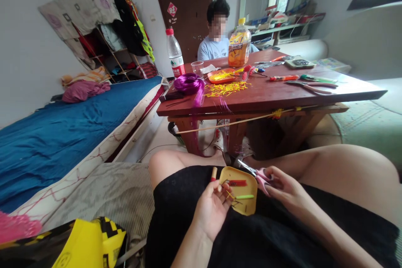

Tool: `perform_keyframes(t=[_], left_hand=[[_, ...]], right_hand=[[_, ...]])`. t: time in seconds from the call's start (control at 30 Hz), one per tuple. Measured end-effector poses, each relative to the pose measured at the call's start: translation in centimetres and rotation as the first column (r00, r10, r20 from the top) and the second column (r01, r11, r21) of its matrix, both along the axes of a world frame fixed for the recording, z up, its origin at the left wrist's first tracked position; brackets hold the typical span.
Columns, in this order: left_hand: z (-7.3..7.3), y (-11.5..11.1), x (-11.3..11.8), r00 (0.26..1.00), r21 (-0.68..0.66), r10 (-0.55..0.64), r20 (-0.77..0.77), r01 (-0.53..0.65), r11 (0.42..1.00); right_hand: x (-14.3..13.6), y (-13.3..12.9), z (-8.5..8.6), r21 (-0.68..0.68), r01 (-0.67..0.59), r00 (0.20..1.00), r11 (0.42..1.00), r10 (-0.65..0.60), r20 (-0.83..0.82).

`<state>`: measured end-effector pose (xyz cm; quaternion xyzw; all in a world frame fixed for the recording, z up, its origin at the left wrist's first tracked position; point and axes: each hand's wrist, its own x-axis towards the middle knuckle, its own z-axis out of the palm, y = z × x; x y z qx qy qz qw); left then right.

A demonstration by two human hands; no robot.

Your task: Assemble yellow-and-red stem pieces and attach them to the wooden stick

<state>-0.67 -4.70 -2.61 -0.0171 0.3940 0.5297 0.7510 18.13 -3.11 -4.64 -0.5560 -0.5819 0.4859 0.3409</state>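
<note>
My right hand (279, 182) holds pink-handled scissors (261, 176), with their blades pointing up and left, over my lap. A yellow tray (253, 205) rests on the black cloth over my lap; a red item (237, 183) and a light green stick (245, 197) lie in it. Palm up, my left hand (216, 201) is at the tray's left edge, fingers curled round a small yellow and dark piece (230, 194). Just above its thumb a wooden-tipped red rod (214, 173) shows.
Ahead is a red table (257, 102) with purple strands (190, 83), yellow pieces (228, 88), an orange dish (222, 76), bottles and pliers (314, 88). A person (213, 46) sits behind it. A thin stick (232, 123) juts along its front edge. A bed (78, 121) stands left.
</note>
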Motion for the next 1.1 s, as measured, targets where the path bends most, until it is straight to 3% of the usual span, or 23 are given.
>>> perform_keyframes(t=[0.07, 0.17, 0.27, 0.57, 0.73, 0.87, 1.0, 1.1], left_hand=[[0.0, -0.2, 0.5, 0.999, 0.000, -0.031, -0.020, 0.031, 1.000], [0.0, -0.6, 0.9, 0.996, 0.008, -0.074, -0.049, 0.074, 0.997], [0.0, -0.9, 1.1, 0.990, 0.006, -0.118, -0.081, 0.119, 0.993], [0.2, -0.9, 1.1, 0.974, 0.092, -0.220, -0.063, 0.225, 0.970], [0.4, -1.2, 1.3, 0.970, 0.178, -0.233, -0.063, 0.241, 0.954], [0.2, -1.1, 1.3, 0.967, 0.195, -0.244, -0.072, 0.253, 0.948], [-0.4, -0.6, 0.9, 0.985, 0.141, -0.175, -0.004, 0.174, 0.975], [-0.9, -0.3, 0.5, 0.988, 0.130, -0.146, 0.041, 0.140, 0.982]], right_hand=[[-2.0, -0.2, 1.4, -0.073, -0.089, 0.881, 0.993, 0.044, -0.471], [-5.1, -0.3, 2.4, -0.139, -0.115, 0.701, 0.984, -0.019, -0.713], [-6.3, -0.2, 2.1, -0.180, -0.077, 0.636, 0.981, -0.090, -0.766], [-5.9, -0.5, 0.9, -0.312, -0.082, 0.575, 0.946, -0.211, -0.791], [-6.4, -0.6, 0.7, -0.347, -0.094, 0.567, 0.933, -0.236, -0.789], [-5.9, -0.6, 0.6, -0.336, -0.071, 0.606, 0.939, -0.227, -0.763], [-4.3, -1.0, -0.3, -0.309, -0.062, 0.715, 0.949, -0.174, -0.677], [-3.0, -1.9, -1.4, -0.301, -0.144, 0.815, 0.943, -0.060, -0.577]])
